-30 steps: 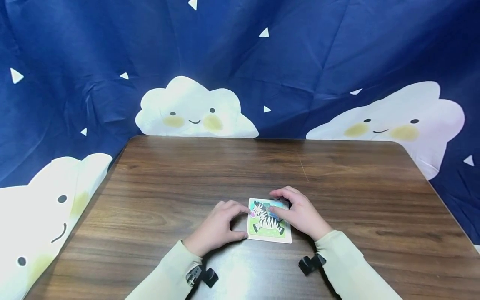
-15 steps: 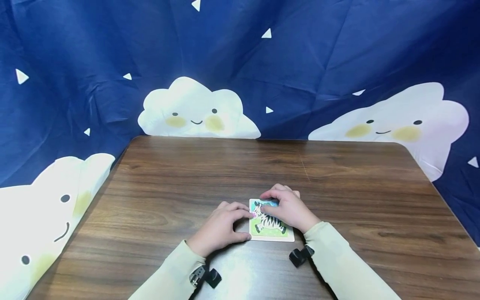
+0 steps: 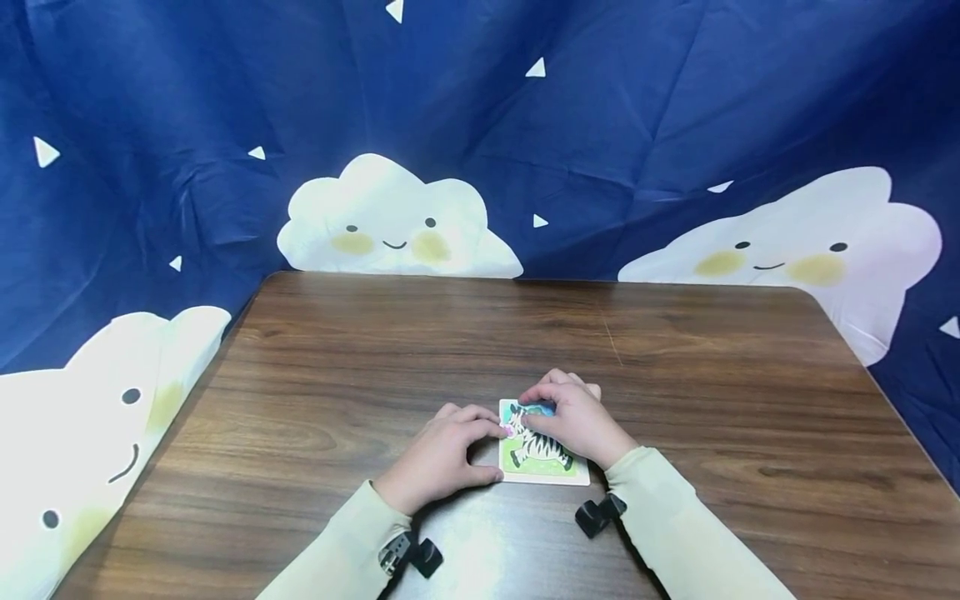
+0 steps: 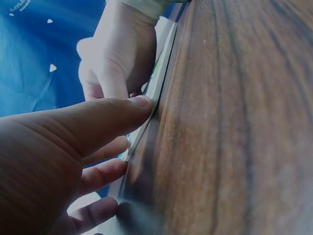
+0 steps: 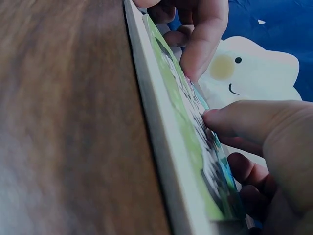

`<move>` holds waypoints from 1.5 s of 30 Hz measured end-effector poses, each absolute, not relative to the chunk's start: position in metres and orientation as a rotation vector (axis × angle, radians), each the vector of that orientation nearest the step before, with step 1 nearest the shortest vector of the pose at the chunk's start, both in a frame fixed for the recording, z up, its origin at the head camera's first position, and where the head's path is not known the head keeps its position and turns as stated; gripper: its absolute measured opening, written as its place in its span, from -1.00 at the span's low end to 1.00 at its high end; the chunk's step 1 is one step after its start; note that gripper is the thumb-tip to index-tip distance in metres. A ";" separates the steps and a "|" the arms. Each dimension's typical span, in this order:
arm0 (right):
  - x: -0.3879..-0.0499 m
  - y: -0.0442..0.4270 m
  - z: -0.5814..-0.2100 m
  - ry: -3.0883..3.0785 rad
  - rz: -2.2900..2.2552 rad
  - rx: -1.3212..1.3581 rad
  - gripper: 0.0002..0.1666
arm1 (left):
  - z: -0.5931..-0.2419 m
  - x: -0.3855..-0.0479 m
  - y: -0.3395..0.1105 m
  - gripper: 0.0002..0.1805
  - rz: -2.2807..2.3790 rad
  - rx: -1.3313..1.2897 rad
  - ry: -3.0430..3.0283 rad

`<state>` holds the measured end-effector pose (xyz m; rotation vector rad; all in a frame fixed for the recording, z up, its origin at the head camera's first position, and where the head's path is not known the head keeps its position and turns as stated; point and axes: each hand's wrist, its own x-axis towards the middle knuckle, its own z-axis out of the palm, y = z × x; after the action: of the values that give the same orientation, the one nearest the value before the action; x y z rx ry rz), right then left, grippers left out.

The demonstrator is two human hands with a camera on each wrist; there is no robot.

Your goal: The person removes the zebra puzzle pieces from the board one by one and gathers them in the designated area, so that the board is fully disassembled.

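A small square zebra puzzle [image 3: 538, 468] with a pale border and a green and blue picture lies flat on the wooden table. My left hand [image 3: 438, 457] holds its left side, thumb at the near corner and index fingertip over the zebra's nose. My right hand [image 3: 576, 417] reaches over the upper right part and pinches a picture piece [image 3: 534, 410] between thumb and index finger near the zebra's head. In the right wrist view, the right thumb [image 5: 234, 120] touches the zebra picture. The right hand hides the puzzle's upper right corner.
The brown wooden table [image 3: 375, 333] extends around the puzzle on all sides. Behind it hangs a blue cloth [image 3: 585, 108] with white smiling clouds. A black camera mount [image 3: 600, 515] sits on the right wrist, another [image 3: 412, 554] on the left.
My right hand has shifted left over the puzzle, from its right part towards the zebra's head, then stayed nearly still. My left hand keeps its place at the left edge.
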<state>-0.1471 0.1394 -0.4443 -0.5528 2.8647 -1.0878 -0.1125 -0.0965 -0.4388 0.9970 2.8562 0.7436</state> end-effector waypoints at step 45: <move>-0.145 0.134 -0.442 2.845 -1.147 -0.501 -0.84 | -0.433 -0.110 -0.097 -0.47 0.681 0.989 2.868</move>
<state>-0.1446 0.1343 -0.4416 -0.5013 2.8445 -1.1466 -0.1103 -0.0967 -0.4334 0.9887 2.8685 0.6809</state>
